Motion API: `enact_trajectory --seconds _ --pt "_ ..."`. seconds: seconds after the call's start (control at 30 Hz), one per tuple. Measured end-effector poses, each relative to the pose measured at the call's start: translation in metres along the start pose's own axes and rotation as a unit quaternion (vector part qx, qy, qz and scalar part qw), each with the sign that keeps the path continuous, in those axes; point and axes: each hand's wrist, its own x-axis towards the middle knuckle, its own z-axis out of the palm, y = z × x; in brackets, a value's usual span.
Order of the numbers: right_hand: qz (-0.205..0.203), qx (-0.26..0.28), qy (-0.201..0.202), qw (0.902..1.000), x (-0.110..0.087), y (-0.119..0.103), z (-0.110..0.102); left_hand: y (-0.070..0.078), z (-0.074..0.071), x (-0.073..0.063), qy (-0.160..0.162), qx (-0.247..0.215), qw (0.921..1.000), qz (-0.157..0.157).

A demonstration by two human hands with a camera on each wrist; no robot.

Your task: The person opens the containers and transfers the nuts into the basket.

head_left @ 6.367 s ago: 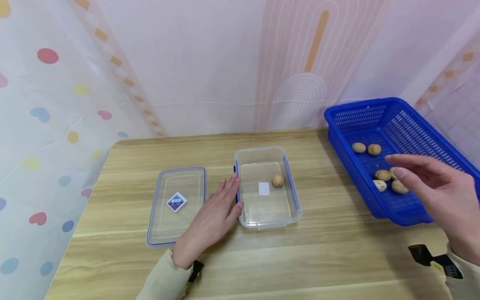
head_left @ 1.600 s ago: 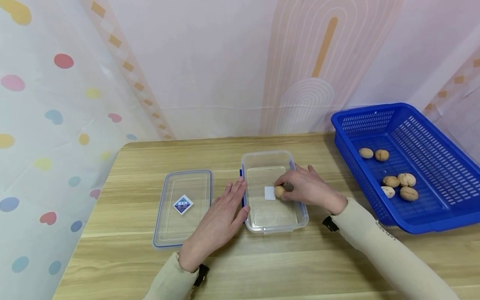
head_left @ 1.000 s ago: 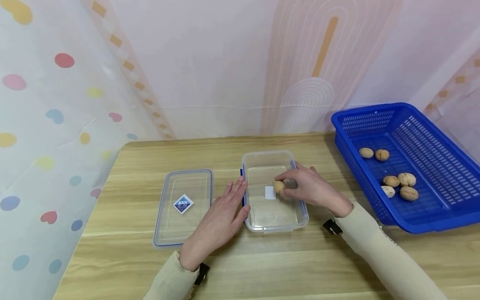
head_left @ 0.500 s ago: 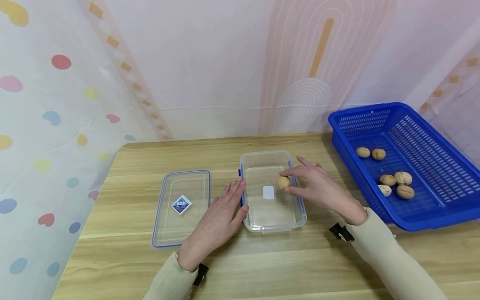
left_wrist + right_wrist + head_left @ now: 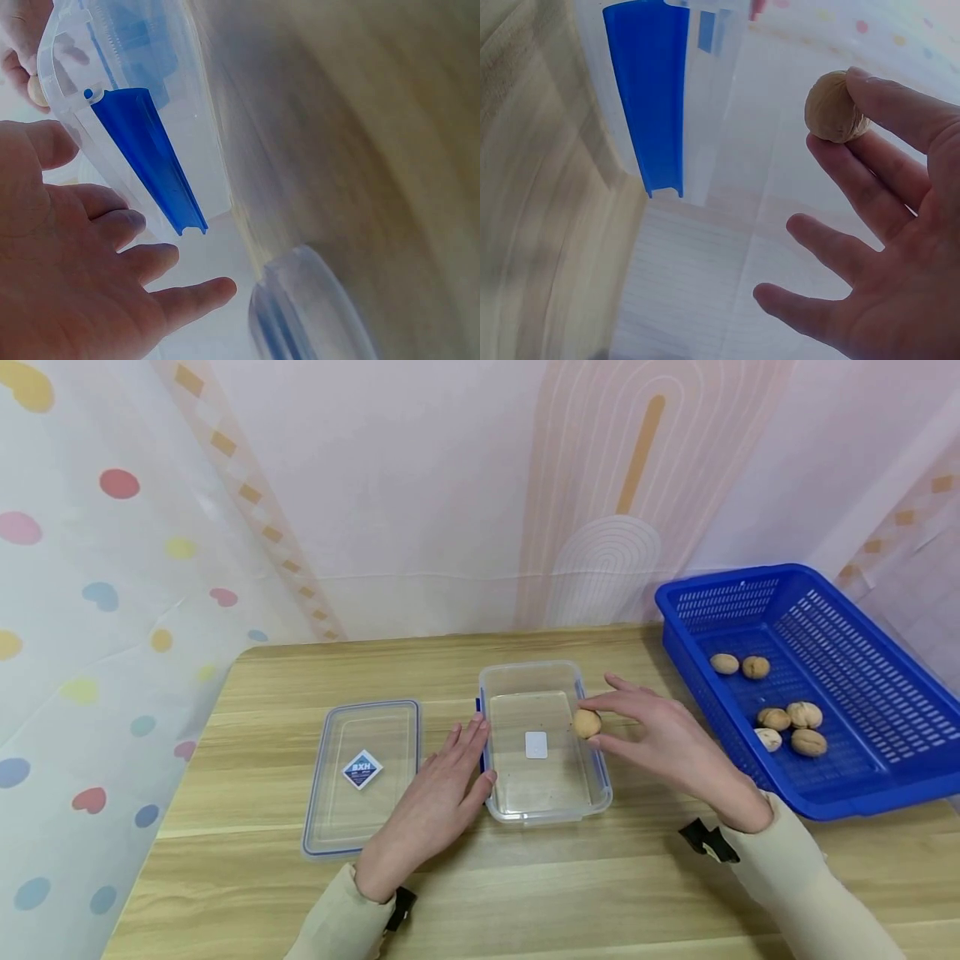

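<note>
Between the thumb and fingertips of my right hand I pinch a walnut, held up at the right rim of a clear plastic container. The right wrist view has the walnut raised above the rim, beside the container's blue side latch. My left hand rests with extended fingers against the container's left side. Another blue latch hangs down there in the left wrist view. Inside, a white square label shows on the container's floor.
A clear lid with a blue seal and a diamond sticker lies left of the container, partly under my left forearm. On the right stands a blue basket with several walnuts in it. A patterned curtain rises behind the table.
First my right hand was over the basket while a walnut lay in the container. It then took hold of that walnut and lifted it rightward to the rim. My left hand stayed.
</note>
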Motion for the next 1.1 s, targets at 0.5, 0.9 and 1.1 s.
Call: enact_trajectory --seconds 0.5,0.9,1.1 --pt "0.027 -0.012 0.052 0.9982 -0.026 -0.004 -0.02 0.0 -0.001 0.0 -0.009 0.003 1.0 -0.002" --pt "0.016 -0.025 0.1 0.9945 -0.047 0.0 -0.039 0.0 -0.001 0.0 -0.011 0.003 0.9999 -0.002" --pt "0.026 -0.042 0.114 0.9922 -0.056 0.006 -0.05 0.0 -0.001 0.0 -0.013 0.002 0.9999 -0.002"
